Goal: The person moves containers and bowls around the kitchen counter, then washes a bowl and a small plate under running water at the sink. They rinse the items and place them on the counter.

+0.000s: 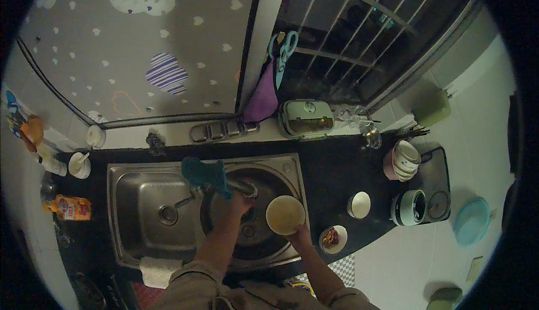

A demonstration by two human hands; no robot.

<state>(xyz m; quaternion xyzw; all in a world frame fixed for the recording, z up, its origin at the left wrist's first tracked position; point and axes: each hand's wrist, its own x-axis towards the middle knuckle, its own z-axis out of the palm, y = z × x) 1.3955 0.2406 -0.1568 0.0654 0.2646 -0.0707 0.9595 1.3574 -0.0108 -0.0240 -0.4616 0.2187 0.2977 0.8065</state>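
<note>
My right hand grips the near rim of a pale round bowl, which is over the right side of the dark sink basin. The bowl's inside looks yellowish; whether it holds liquid is unclear. Under the end of the metal faucet, over the same basin, is my left hand. Its fingers are dim and partly hidden by the spout. A teal cloth hangs over the faucet's base. To the left lies the bare steel basin.
Right of the sink stand a small bowl with food bits, a white bowl and stacked bowls. A green lunch box sits by the window. At left is an orange bottle. A pale towel drapes the sink's front edge.
</note>
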